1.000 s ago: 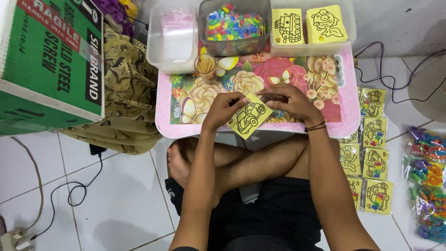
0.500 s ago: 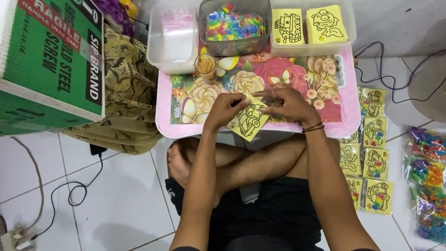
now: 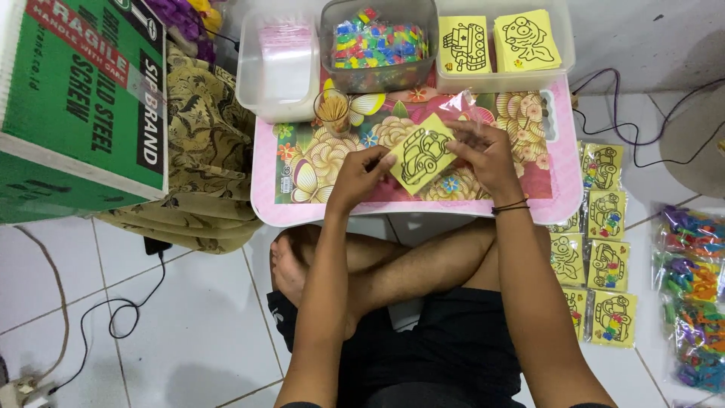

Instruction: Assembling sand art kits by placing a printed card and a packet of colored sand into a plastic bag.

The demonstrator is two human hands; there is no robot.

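Pinching a yellow card (image 3: 423, 155), left hand (image 3: 361, 174) and right hand (image 3: 483, 155) partly hide its edges.

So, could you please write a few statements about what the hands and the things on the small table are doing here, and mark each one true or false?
1. Both hands, left hand and right hand, hold one yellow card with a car outline. True.
2. The card lies flat on the floor tiles. False: it is held above the floral pink table.
3. The middle tub holds small multicoloured pieces. True.
4. The right-hand tub is full of blue cards. False: it holds yellow picture cards.
5. Bagged yellow cards lie on the floor by the person's right side. True.
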